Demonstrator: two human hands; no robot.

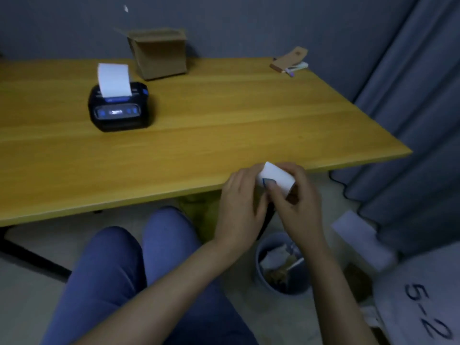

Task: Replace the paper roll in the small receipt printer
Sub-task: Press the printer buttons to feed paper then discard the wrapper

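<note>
- Both hands hold 1 white paper roll (276, 180) just off the near edge of the wooden table (224, 125), above a waste bin (281, 267).
- The left hand (242, 207) cups its left end; the right hand (296, 207) pinches the right end, fingers closed on it.
- Roll's long axis runs left-high to right-low.
- The receipt printer (120, 107) sits well apart, up-left, a paper strip (114, 79) standing from its slot; the left hand is nearer.
</note>
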